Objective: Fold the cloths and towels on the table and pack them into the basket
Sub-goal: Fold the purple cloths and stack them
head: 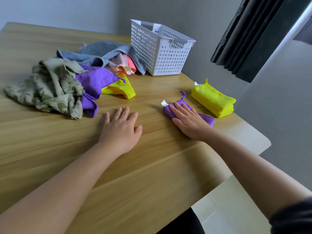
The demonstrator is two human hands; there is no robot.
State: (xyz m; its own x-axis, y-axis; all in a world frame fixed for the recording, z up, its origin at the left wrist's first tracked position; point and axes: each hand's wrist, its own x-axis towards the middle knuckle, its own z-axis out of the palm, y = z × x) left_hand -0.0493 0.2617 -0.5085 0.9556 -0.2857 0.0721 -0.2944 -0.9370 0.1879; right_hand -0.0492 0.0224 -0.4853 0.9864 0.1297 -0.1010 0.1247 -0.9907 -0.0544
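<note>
R hand [189, 123] lies flat, fingers straight, pressing on the folded purple cloth [206, 118] w/o gripping it. L hand [120, 126] rests open, palm down, on the bare table [143, 166], holding nothing. Folded yellow cloth [213, 98] sits just right of the purple one. White basket [160, 49] stands at far centre. Unfolded pile [70, 80] lies far left, beside the basket.

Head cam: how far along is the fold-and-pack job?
Done: a folded yellow cloth lies by the edge of the table. In hand: the right hand presses on a folded purple cloth; the left hand rests on the table. Left: the heap (green patterned cloth, loose purple cloth, loose yellow cloth, grey towel, pink cloths) is unfolded, and no cloth shows in the white basket.
</note>
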